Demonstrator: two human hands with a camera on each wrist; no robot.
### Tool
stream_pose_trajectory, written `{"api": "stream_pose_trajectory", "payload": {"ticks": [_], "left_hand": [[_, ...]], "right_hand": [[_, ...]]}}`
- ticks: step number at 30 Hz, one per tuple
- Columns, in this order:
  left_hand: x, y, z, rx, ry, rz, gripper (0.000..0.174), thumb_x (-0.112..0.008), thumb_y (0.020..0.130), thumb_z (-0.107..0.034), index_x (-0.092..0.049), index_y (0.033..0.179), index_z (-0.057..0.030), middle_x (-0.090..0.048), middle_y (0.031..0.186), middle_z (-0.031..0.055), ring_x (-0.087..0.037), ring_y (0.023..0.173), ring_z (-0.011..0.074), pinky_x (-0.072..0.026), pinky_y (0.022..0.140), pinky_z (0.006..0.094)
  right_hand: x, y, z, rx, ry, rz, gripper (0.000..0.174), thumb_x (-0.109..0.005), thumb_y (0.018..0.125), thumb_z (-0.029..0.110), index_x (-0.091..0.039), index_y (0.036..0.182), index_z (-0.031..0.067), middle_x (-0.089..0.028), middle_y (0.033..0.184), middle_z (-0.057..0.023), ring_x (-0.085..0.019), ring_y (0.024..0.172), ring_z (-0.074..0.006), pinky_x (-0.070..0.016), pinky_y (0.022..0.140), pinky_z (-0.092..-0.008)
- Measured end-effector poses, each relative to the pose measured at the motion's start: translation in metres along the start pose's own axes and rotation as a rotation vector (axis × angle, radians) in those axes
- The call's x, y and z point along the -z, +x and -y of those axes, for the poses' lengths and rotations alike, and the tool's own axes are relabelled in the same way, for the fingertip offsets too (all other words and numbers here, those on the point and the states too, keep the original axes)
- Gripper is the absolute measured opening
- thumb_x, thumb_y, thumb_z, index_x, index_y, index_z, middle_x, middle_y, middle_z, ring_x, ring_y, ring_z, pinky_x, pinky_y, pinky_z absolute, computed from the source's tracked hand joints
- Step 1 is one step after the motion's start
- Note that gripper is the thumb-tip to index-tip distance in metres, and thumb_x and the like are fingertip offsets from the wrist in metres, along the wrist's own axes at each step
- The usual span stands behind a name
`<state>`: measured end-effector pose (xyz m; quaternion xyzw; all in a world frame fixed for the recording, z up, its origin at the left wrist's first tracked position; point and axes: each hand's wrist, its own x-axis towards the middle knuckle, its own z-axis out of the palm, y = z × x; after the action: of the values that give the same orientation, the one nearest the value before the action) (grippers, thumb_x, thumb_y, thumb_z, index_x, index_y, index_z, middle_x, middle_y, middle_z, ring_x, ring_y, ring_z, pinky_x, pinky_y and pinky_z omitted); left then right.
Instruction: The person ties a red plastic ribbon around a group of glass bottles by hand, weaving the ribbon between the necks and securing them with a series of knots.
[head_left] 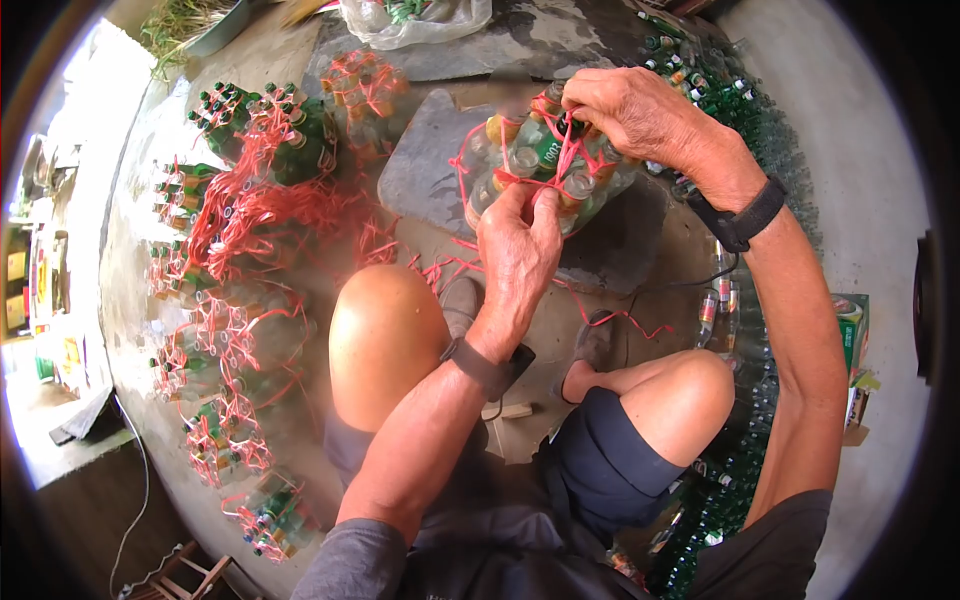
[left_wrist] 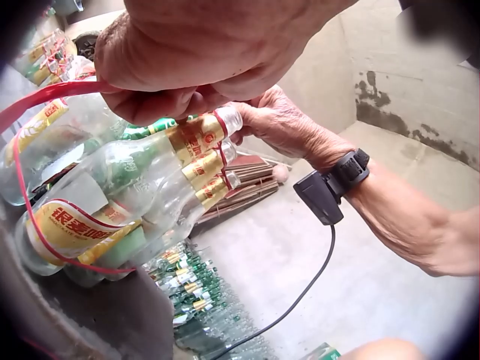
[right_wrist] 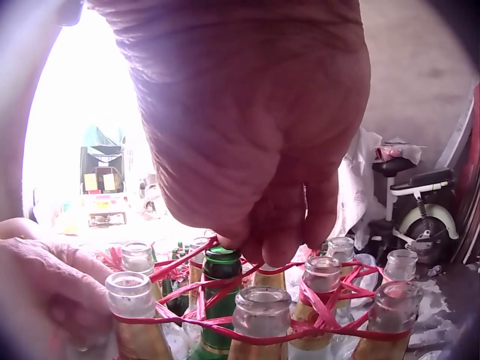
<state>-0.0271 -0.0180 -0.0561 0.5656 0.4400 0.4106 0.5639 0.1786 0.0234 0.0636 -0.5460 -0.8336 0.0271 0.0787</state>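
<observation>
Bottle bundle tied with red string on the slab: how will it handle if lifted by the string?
Probably heavy and breakable: the bottle bundle looks like many glass bottles. Likely holds as one block, since red string laces the necks. May sag or swing: the string is thin.

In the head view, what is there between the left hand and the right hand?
The head view shows bottle necks crossed by red string between the left hand and the right hand; both hands grip that string.

Grey T-shirt [head_left: 350,565], dark shorts [head_left: 610,470], black wrist straps [head_left: 740,220], cable [left_wrist: 300,292].
</observation>
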Motion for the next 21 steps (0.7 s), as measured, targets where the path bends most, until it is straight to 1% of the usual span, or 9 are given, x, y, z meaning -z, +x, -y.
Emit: {"api": "stream_pose_trajectory", "payload": {"ticks": [4, 7, 9, 13, 15, 19, 21], "left_hand": [[-0.001, -0.002, -0.004, 0.008, 0.006, -0.007, 0.025, -0.067, 0.1, -0.018, -0.074, 0.108, 0.0052, -0.074, 0.078, 0.0164, -0.069, 0.071, 0.0204, -0.0536, 0.07, 0.0373], [0.001, -0.002, -0.007, 0.026, 0.037, 0.025, 0.024, -0.065, 0.102, -0.016, -0.074, 0.11, 0.0048, -0.074, 0.08, 0.0172, -0.069, 0.073, 0.019, -0.054, 0.071, 0.0352], [-0.001, -0.002, -0.006, 0.049, 0.024, 0.017, 0.023, -0.063, 0.104, -0.016, -0.073, 0.112, 0.0033, -0.075, 0.083, 0.0173, -0.07, 0.075, 0.0181, -0.0544, 0.073, 0.0344], [-0.005, -0.002, 0.002, 0.032, -0.021, -0.014, 0.023, -0.061, 0.106, -0.016, -0.073, 0.115, 0.0009, -0.076, 0.085, 0.0168, -0.071, 0.076, 0.0179, -0.0547, 0.074, 0.0352], [-0.006, -0.003, 0.004, 0.03, -0.05, -0.028, 0.023, -0.061, 0.106, -0.016, -0.073, 0.117, -0.0008, -0.076, 0.088, 0.0167, -0.071, 0.078, 0.0179, -0.055, 0.075, 0.0355], [-0.007, -0.003, 0.007, 0.027, -0.043, -0.035, 0.023, -0.061, 0.106, -0.016, -0.073, 0.119, -0.0015, -0.076, 0.087, 0.0173, -0.071, 0.078, 0.0183, -0.055, 0.075, 0.0354], [-0.006, -0.004, 0.005, 0.032, -0.039, -0.035, 0.023, -0.061, 0.105, -0.015, -0.073, 0.118, -0.001, -0.076, 0.086, 0.0174, -0.071, 0.077, 0.0177, -0.055, 0.074, 0.0352]], "right_hand": [[-0.004, 0.002, -0.005, 0.012, 0.005, -0.013, 0.021, -0.061, 0.099, 0.022, -0.065, 0.098, 0.0013, -0.068, 0.096, -0.0196, -0.065, 0.095, -0.0453, -0.0515, 0.079, -0.0545], [-0.005, 0.004, -0.008, 0.007, 0.004, 0.001, 0.02, -0.062, 0.098, 0.021, -0.066, 0.098, 0.0012, -0.068, 0.095, -0.0198, -0.066, 0.094, -0.045, -0.0519, 0.079, -0.0538], [-0.005, 0.005, -0.008, 0.001, 0.039, 0.009, 0.02, -0.063, 0.098, 0.021, -0.07, 0.1, 0.0024, -0.07, 0.095, -0.0199, -0.067, 0.094, -0.0443, -0.0527, 0.079, -0.0524], [-0.002, 0.009, -0.007, -0.039, 0.125, 0.061, 0.02, -0.064, 0.096, 0.02, -0.072, 0.103, 0.0031, -0.071, 0.094, -0.0206, -0.068, 0.094, -0.0439, -0.0535, 0.079, -0.0507], [-0.001, 0.01, -0.007, -0.119, 0.159, 0.089, 0.02, -0.065, 0.095, 0.019, -0.074, 0.103, 0.0029, -0.072, 0.092, -0.0215, -0.069, 0.092, -0.0441, -0.0539, 0.079, -0.0501], [-0.002, 0.015, -0.005, -0.108, 0.114, 0.068, 0.02, -0.066, 0.094, 0.019, -0.074, 0.102, 0.0022, -0.072, 0.09, -0.0226, -0.069, 0.09, -0.0441, -0.0542, 0.078, -0.05], [-0.006, 0.019, -0.007, -0.118, 0.104, 0.063, 0.021, -0.066, 0.093, 0.019, -0.076, 0.103, 0.0026, -0.073, 0.091, -0.0224, -0.071, 0.089, -0.0421, -0.055, 0.078, -0.049]]}}
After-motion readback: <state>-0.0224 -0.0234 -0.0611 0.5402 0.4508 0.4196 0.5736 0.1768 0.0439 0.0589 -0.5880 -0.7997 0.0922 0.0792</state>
